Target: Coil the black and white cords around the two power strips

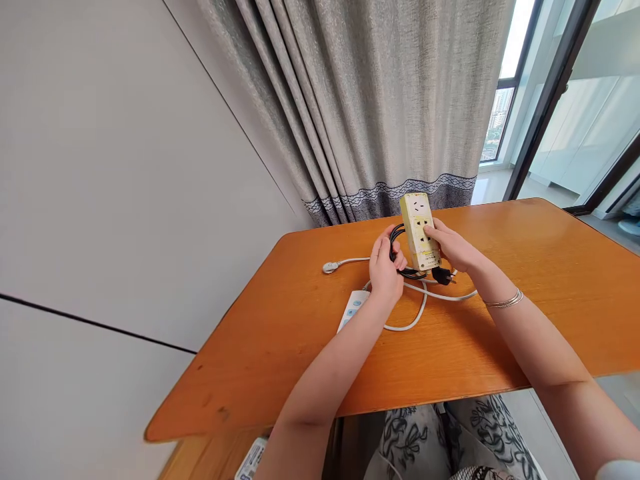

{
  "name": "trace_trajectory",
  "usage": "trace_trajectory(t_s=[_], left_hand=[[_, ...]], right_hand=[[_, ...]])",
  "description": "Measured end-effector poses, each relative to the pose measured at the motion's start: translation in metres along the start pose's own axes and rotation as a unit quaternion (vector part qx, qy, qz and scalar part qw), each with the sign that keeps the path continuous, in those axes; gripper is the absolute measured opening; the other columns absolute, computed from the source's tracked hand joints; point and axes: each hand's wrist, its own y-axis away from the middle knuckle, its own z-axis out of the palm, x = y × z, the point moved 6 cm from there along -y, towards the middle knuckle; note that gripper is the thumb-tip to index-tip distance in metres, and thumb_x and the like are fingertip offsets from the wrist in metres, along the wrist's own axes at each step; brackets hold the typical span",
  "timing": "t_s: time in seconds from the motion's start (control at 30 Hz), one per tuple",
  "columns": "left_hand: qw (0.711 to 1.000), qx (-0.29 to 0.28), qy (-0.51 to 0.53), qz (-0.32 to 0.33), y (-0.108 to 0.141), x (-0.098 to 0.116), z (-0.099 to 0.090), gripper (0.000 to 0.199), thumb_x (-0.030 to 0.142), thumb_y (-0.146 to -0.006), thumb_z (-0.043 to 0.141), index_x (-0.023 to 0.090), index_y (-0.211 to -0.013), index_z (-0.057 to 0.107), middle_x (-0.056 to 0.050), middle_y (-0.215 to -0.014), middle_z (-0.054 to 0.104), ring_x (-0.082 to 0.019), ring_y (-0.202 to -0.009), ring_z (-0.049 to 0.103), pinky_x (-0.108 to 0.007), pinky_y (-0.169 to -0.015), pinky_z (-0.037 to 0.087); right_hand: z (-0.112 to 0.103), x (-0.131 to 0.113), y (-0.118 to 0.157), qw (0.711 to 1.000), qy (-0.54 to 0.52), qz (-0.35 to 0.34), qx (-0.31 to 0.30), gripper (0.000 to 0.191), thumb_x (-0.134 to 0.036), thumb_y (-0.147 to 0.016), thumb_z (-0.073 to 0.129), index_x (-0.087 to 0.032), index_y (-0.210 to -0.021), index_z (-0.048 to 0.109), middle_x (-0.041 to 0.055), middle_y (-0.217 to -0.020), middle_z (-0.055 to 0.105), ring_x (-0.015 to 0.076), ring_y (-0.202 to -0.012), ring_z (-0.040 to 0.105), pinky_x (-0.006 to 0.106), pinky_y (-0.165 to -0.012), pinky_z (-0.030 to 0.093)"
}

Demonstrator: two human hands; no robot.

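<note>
Room to pass lies over the left part of the counter (260, 333) and its far right. Between, the raised yellowed power strip (419, 245), black plug (442, 275), white power strip (352, 309) and looping white cable (404, 329) block the way; the gray curtain (390, 100) hangs beyond the far edge.

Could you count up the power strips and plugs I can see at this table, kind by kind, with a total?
Power strips: 2 (a yellowed strip in the right hand, and a white strip, partly hidden, on the table)
Plugs: 2 (a white plug and a black plug)
Total: 4
</note>
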Motion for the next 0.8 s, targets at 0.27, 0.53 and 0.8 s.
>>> trace_trajectory(t_s=[0.27,0.53,0.8], left_hand=[[0.997,-0.025,-0.026,-0.064,-0.005,-0.006,0.001,0.020,0.016,-0.093,0.045,0.019,-0.100,0.063,0.002,-0.065,0.059,-0.008,-0.044,0.045,-0.019,-0.048,0.037],[0.969,-0.111,-0.127,-0.182,-0.017,0.001,-0.002,0.034,0.049,-0.097,0.055,0.017,-0.089,0.064,0.003,-0.060,0.052,-0.007,-0.040,0.040,-0.019,-0.043,0.037],[0.988,-0.025,-0.080,-0.128,-0.014,-0.007,-0.003,0.042,0.055,-0.096,0.059,0.018,-0.077,0.054,0.010,-0.049,0.030,-0.001,-0.035,0.017,-0.013,-0.036,0.015]], right_hand=[[-0.002,-0.006,-0.004,0.993,-0.010,-0.115,-0.032,0.049,-0.051,-0.080,0.063,-0.022,-0.119,0.061,0.0037,-0.112,0.072,0.0207,-0.096,0.064,0.029,-0.077,0.052],[0.002,-0.012,0.003,0.982,0.043,-0.127,-0.134,0.045,-0.046,-0.082,0.067,-0.020,-0.119,0.067,0.0054,-0.107,0.074,0.0215,-0.095,0.065,0.033,-0.085,0.052],[0.009,-0.007,0.002,0.981,0.079,-0.137,-0.109,0.043,-0.037,-0.089,0.059,-0.021,-0.129,0.065,0.0061,-0.118,0.072,0.0226,-0.109,0.062,0.037,-0.099,0.050]])
